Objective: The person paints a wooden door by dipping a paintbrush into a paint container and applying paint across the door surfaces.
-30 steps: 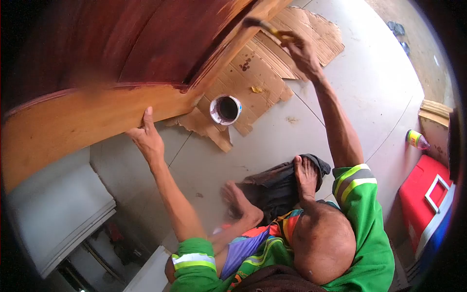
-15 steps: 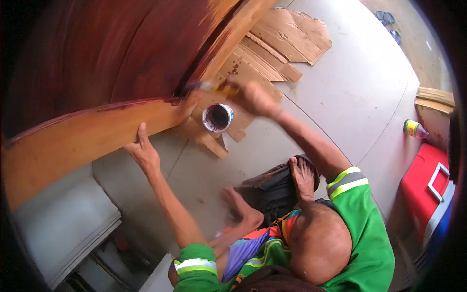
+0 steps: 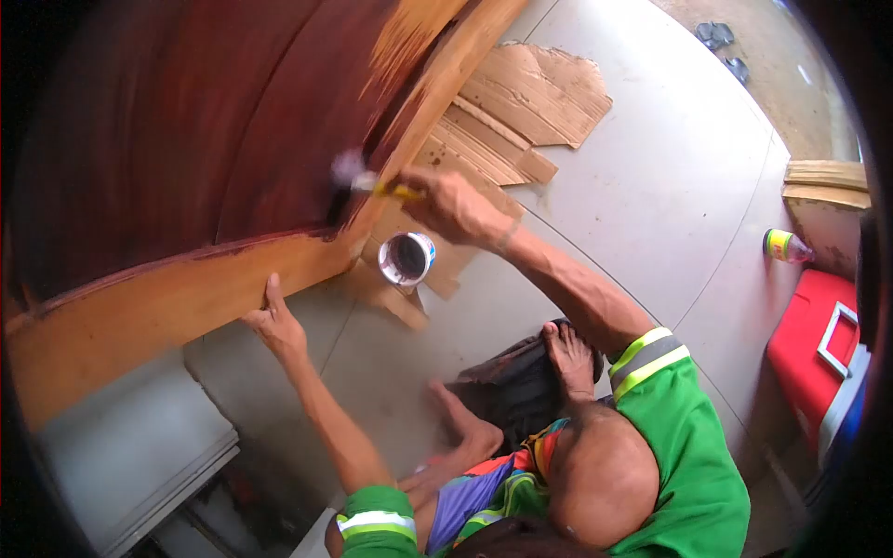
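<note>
My right hand (image 3: 456, 206) is closed around the yellow handle of a paintbrush (image 3: 398, 191). The bristles, smeared by motion, are at the dark red-brown panel of a wooden door (image 3: 251, 121), close to its lower corner. Bare light wood shows along the door's bottom and side rails, with dark streaks over part of the side. My left hand (image 3: 277, 325) grips the bottom edge of the door, thumb on the front face and fingers hidden behind. Below the brush, a white paint can (image 3: 406, 259) with dark liquid inside stands on cardboard.
Flattened cardboard pieces (image 3: 535, 88) lie on the pale tiled floor beside the door. A red cooler box (image 3: 814, 344) and a bottle (image 3: 787, 246) are at the right. Stacked pale slabs (image 3: 139, 446) sit at lower left. Dark shoes (image 3: 714, 35) lie at the far top right.
My right hand has moved left, and the brush now reaches up onto the door panel rather than its lower corner. My left hand keeps its hold on the door edge.
</note>
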Tool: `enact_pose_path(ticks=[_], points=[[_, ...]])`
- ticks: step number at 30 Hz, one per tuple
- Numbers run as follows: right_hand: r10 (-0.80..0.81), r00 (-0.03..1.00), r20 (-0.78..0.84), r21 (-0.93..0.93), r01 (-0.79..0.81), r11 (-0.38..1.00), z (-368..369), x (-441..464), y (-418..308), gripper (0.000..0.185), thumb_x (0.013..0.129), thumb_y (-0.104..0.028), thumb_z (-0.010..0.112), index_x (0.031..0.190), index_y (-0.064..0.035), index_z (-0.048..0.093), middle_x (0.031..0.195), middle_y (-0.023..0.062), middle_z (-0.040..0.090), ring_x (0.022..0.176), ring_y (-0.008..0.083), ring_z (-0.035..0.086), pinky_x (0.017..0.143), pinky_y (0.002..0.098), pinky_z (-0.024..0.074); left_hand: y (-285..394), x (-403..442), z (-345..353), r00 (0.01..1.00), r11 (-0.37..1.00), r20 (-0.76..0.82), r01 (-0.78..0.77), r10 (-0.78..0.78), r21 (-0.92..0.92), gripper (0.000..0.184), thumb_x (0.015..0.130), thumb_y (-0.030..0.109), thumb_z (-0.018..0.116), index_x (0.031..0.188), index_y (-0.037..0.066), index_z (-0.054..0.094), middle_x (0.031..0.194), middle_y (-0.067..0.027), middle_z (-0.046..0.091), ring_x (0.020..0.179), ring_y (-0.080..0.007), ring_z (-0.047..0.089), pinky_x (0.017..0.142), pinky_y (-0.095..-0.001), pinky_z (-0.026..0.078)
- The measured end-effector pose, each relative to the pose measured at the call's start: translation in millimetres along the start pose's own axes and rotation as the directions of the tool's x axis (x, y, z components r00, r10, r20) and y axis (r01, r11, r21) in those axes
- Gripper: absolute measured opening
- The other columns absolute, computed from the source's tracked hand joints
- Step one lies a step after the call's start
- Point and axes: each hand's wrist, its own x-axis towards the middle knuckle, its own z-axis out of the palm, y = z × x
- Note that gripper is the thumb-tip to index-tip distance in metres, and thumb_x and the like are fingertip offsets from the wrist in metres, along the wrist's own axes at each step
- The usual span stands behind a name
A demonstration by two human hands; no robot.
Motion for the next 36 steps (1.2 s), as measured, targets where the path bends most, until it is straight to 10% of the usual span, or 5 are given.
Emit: enact_pose_path(ticks=[3,15,25,32,36], points=[[-0.009,0.979,0.206,-0.119,0.034,0.992,-39,14,9,0.036,0.088,-0.015,0.069,0.123,-0.0138,0.064,0.108,0.0146,0.069,0.097,0.0337,0.066,0.085,0.0402,0.0525,8,-2,1,1.000,1.000,0.007,-0.008,0.008,-0.012,0.065,0.097,0.022,0.066,0.137,-0.010,0.026,0.132,-0.0241,0.049,0.114,-0.0278,0.056,0.101,-0.0405,0.046],[0.042,0.755,-0.654,-0.017,-0.071,0.997,-191,94,92,0.031,0.090,-0.028,0.068,0.115,-0.0100,0.069,0.102,0.0156,0.073,0.084,0.0203,0.068,0.073,0.0364,0.0539,12,-7,6,0.999,0.999,-0.035,-0.029,0.027,-0.043,0.066,0.097,0.020,0.066,0.138,-0.011,0.025,0.132,-0.0250,0.049,0.116,-0.0284,0.056,0.102,-0.0399,0.046],[-0.018,0.998,0.060,-0.229,0.032,0.973,-113,32,6,0.033,0.091,-0.022,0.070,0.122,-0.0114,0.066,0.105,0.0124,0.072,0.092,0.0228,0.067,0.082,0.0350,0.0529,7,-9,3,0.997,0.998,-0.048,0.069,-0.068,0.011,0.069,0.096,0.031,0.067,0.137,-0.011,0.029,0.131,-0.0242,0.052,0.116,-0.0292,0.057,0.101,-0.0393,0.045],[0.077,0.846,-0.528,-0.107,-0.157,0.982,-251,100,97,0.032,0.093,-0.026,0.068,0.122,-0.0116,0.068,0.102,0.0092,0.072,0.082,0.0140,0.065,0.069,0.0310,0.0544,9,-9,4,0.998,1.000,-0.054,0.013,-0.012,0.011,0.069,0.096,0.029,0.067,0.138,-0.011,0.027,0.133,-0.0251,0.050,0.117,-0.0301,0.056,0.102,-0.0412,0.045],[-0.140,0.773,-0.619,-0.159,0.051,0.986,-147,80,43,0.032,0.090,-0.021,0.070,0.120,-0.0106,0.067,0.099,0.0164,0.072,0.080,0.0216,0.067,0.073,0.0362,0.0538,15,-11,7,0.997,1.000,-0.076,-0.030,0.031,0.008,0.069,0.097,0.028,0.066,0.138,-0.011,0.027,0.134,-0.0253,0.049,0.117,-0.0302,0.056,0.102,-0.0412,0.045]])
